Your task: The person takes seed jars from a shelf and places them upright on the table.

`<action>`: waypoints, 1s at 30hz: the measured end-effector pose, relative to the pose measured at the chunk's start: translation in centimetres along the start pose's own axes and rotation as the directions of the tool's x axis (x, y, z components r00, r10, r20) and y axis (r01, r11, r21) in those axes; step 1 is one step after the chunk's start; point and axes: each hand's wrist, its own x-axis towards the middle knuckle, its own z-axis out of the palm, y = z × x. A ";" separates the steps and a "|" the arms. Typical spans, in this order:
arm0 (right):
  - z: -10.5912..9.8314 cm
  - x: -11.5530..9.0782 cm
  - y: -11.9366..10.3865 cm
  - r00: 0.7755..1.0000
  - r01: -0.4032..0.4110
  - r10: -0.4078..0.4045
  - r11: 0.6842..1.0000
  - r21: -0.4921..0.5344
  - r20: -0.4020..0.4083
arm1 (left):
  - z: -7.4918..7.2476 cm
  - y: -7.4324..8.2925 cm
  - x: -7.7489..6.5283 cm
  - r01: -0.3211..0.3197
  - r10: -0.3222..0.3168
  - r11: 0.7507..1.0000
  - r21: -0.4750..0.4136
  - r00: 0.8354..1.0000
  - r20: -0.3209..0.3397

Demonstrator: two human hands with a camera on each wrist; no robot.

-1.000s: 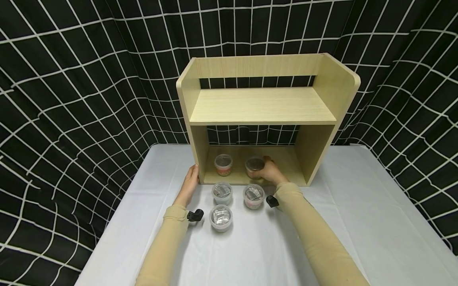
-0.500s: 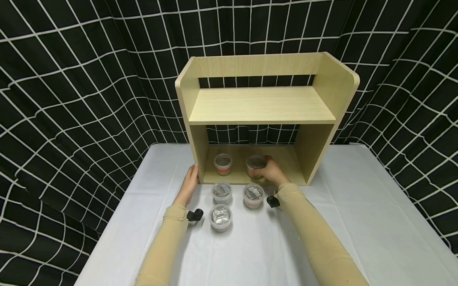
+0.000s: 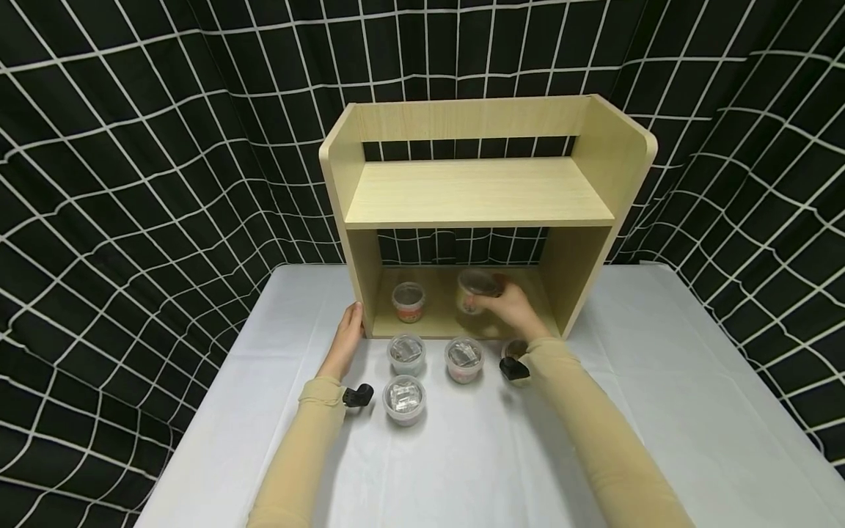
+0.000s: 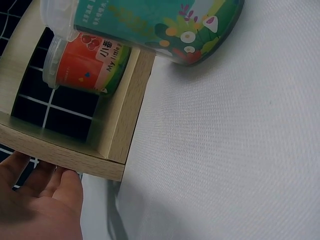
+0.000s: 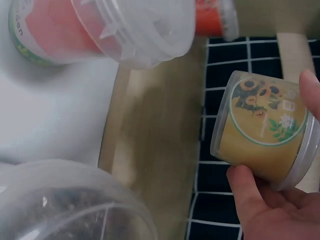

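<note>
My right hand (image 3: 511, 302) grips a lidded clear plastic tub (image 3: 472, 297) above the bookshelf's lower board. In the right wrist view, the yellow-labelled tub (image 5: 265, 130) shows sunflowers and tilts between the thumb and fingers of the right hand (image 5: 265, 215). My left hand (image 3: 345, 343) rests against the outer left side of the wooden bookshelf (image 3: 478, 192). In the left wrist view, the fingertips of the left hand (image 4: 47, 205) go behind the side panel (image 4: 65, 155). A red-labelled tub (image 3: 408, 308) stands on the lower board, left of the held one.
In front of the bookshelf, on the white cloth (image 3: 455, 462), stand a teal-labelled tub (image 4: 165, 30), a pink-labelled tub (image 3: 463, 359) and another tub (image 3: 404, 400). One more tub (image 3: 513, 349) is partly hidden by the right wrist. Gridded black curtains hang around the table.
My right hand has lifted the yellow-labelled tub off the lower board and moved it slightly back. A tub beside the right wrist has come into sight. The left hand keeps its place.
</note>
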 end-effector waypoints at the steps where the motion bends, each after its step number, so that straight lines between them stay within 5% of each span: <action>1: -0.1 -0.1 -0.2 1.000 -0.002 0.002 1.000 0.007 0.003 | 0.0 0.3 -0.2 0.000 0.000 1.000 -0.007 1.000 0.006; 10: -0.4 -1.5 -1.4 0.998 -0.057 0.055 0.996 0.066 0.036 | 0.3 2.5 -1.7 0.000 -0.001 1.000 0.017 1.000 0.029; 30: -0.1 -6.7 -4.1 0.984 0.045 -0.069 0.989 0.139 0.167 | 0.6 2.6 -1.8 0.013 -0.014 0.999 0.035 1.000 0.015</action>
